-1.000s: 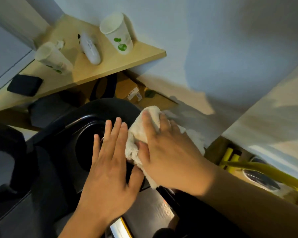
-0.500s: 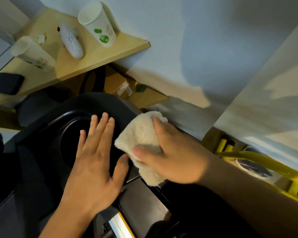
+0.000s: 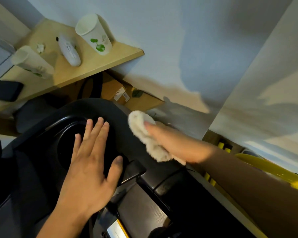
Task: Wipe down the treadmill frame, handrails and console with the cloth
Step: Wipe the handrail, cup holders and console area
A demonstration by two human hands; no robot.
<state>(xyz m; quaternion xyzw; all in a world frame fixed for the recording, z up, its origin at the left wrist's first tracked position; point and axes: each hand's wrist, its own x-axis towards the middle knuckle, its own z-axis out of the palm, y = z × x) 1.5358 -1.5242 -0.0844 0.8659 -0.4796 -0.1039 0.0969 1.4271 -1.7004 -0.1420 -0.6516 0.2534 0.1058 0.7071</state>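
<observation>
The step in hand looks like wiping the outer rim of the treadmill console (image 3: 100,107), the black moulded housing with a round recess near its middle. The right hand (image 3: 172,143) grips a cream terry cloth (image 3: 144,134), its fingers curled into the bunched fabric, and presses it against the console's right edge, where the rim curves down toward the frame (image 3: 144,208). The left hand (image 3: 88,165) lies flat over the recess, fingers (image 3: 96,129) straight, slightly spread and grasping nothing; it seems to be steadying the console or the person's balance. Beyond the console a wooden surface (image 3: 124,55) carries 2 paper cups with green print, 1 at its right corner (image 3: 93,33) and 1 near its left edge (image 3: 31,62), with a white remote-like device (image 3: 69,50) between them and a dark phone-like slab (image 3: 5,90) at the front left. A cardboard box (image 3: 132,98) sits below. The next move probably calls for drawing the cloth along the right edge toward the frame, keeping it pressed flat, and refolding once that face is dirty.
</observation>
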